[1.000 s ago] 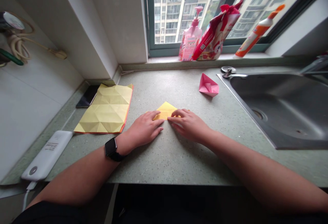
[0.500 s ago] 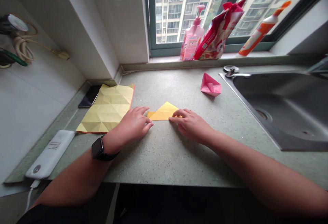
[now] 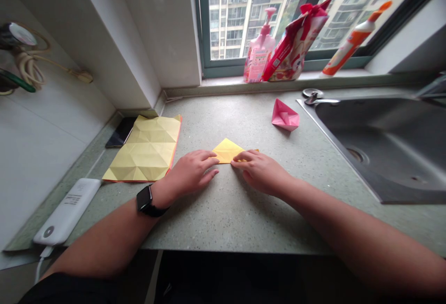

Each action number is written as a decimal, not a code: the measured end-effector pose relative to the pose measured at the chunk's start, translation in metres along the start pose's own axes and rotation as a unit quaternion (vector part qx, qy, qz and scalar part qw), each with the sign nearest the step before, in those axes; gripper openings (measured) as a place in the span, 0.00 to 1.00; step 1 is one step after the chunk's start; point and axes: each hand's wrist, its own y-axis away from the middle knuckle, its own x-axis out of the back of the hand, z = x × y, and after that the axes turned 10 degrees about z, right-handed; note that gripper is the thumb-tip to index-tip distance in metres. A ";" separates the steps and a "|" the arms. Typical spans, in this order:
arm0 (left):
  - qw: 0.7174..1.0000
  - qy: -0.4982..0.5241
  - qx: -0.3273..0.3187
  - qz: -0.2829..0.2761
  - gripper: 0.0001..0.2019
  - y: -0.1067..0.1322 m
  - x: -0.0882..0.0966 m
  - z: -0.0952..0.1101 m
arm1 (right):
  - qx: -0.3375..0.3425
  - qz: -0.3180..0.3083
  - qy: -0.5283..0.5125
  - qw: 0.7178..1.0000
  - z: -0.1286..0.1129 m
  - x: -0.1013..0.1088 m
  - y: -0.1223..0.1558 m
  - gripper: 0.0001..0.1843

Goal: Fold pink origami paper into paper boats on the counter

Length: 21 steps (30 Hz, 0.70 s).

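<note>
A small folded yellow paper (image 3: pixel 226 148) lies on the counter in the head view, its peak pointing away from me and its straight edge toward me. The fingers of my left hand (image 3: pixel 195 170) lie stretched over its left end, with the thumb apart on the counter side. My right hand (image 3: pixel 259 169) has its fingers bent together on the right part, with fingertips pressed at the near edge. Both hands partly cover the paper's ends. A black watch (image 3: pixel 147 201) is on my left wrist.
Left lie creased yellow sheets (image 3: pixel 144 148), a dark phone (image 3: pixel 120 132) and a white power bank (image 3: pixel 68 211) with a cable. A pink folded paper shape (image 3: pixel 285 116) sits near the metal sink (image 3: pixel 376 155). A pump bottle (image 3: pixel 259 55), a red bag (image 3: pixel 296 46) and an orange-white bottle (image 3: pixel 351 44) line the sill.
My left hand has moved right, from beside the folded paper's left end to over it, covering that end. My right hand has stayed nearly in place on the paper.
</note>
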 end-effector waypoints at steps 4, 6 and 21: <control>0.999 -0.001 0.016 -0.034 0.11 0.001 -0.004 -0.002 | -0.004 -0.006 0.014 1.000 0.002 0.001 0.001 0.21; 0.999 -0.002 0.020 -0.037 0.11 0.001 -0.004 -0.004 | -0.010 -0.015 0.021 1.000 0.003 0.005 0.001 0.21; 0.999 -0.004 0.021 -0.050 0.09 0.001 -0.002 -0.004 | -0.143 -0.059 0.179 0.972 0.013 0.040 0.013 0.15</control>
